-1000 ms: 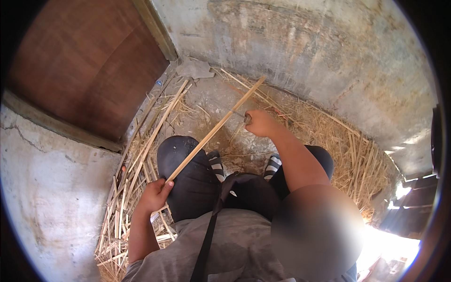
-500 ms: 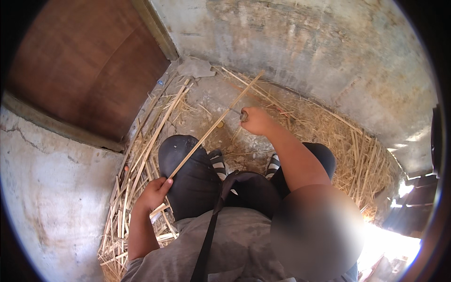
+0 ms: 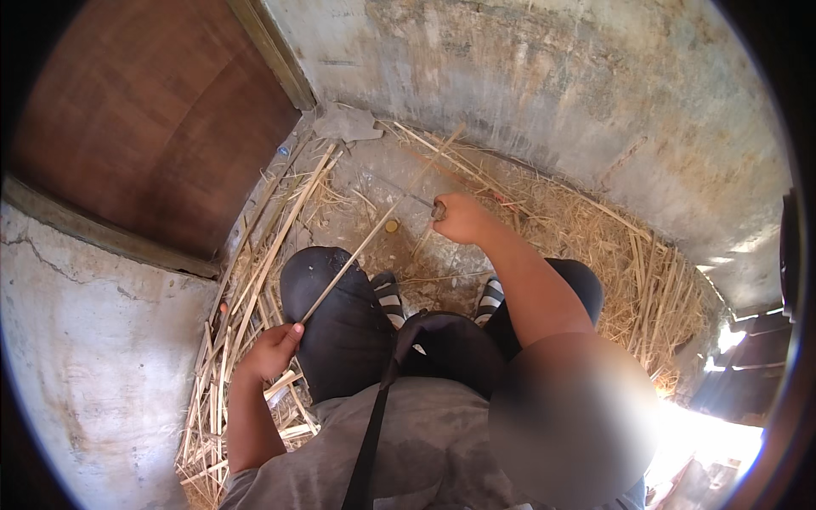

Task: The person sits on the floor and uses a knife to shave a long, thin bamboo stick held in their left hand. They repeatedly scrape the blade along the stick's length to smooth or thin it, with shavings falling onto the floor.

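My left hand (image 3: pixel 274 350), beside my left knee, pinches the near end of a long pale bamboo strip (image 3: pixel 347 270) between thumb and fingers. The strip slants over the knee, away and to the right. My right hand (image 3: pixel 463 219), out ahead of my knees, is closed round the handle of a knife (image 3: pixel 438 210). Its thin blade points left and away, crossing the strip's line; it is faint, so I cannot tell whether it touches the strip.
Split bamboo strips (image 3: pixel 285 217) lie along the left. Heaped shavings (image 3: pixel 586 229) spread along the back wall (image 3: pixel 527 76) to the right. A brown door panel (image 3: pixel 153 119) stands at the far left. A small yellow disc (image 3: pixel 392 226) lies on the floor ahead of my sandals (image 3: pixel 388 297).
The bamboo strip has turned in my left hand and now looks narrower. The knife blade now shows as a longer line past the strip. Both hands stay nearly in place.
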Demonstrator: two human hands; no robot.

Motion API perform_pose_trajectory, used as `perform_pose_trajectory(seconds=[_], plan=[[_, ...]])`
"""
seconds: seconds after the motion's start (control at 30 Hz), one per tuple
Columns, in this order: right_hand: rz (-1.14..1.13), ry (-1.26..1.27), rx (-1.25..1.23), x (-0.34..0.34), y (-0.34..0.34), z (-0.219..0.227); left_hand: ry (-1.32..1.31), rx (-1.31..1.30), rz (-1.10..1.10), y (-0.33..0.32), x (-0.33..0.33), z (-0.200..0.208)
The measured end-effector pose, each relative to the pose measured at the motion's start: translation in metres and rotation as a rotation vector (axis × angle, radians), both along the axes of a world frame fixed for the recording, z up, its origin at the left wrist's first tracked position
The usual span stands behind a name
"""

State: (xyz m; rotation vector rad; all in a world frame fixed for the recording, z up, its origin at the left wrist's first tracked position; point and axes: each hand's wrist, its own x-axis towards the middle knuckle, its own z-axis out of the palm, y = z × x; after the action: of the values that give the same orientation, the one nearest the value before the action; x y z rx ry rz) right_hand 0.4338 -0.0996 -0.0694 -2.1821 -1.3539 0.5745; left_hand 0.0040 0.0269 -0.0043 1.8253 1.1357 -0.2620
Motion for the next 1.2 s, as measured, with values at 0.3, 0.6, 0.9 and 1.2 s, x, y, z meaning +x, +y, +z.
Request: perform_pose_trajectory(seconds=[0.3,0.6,0.9,1.2], plan=[[0.387,-0.169,-0.171,-0.061,0.002,0.049,-0.002,0.119,-0.081,-0.006,0.0,0.004],[0.08,-0.013,-0.064,-0.011,0.004,0.012,0.043,0.048,-0.087,0.0,0.001,0.006],[0.08,0.077,-0.023,0.0,0.007,-0.009,0.016,0.156,-0.062,-0.009,0.0,0.001],[0.318,-0.08,-0.209,-0.039,0.0,0.028,0.033,0.19,-0.088,-0.014,0.01,0.012]])
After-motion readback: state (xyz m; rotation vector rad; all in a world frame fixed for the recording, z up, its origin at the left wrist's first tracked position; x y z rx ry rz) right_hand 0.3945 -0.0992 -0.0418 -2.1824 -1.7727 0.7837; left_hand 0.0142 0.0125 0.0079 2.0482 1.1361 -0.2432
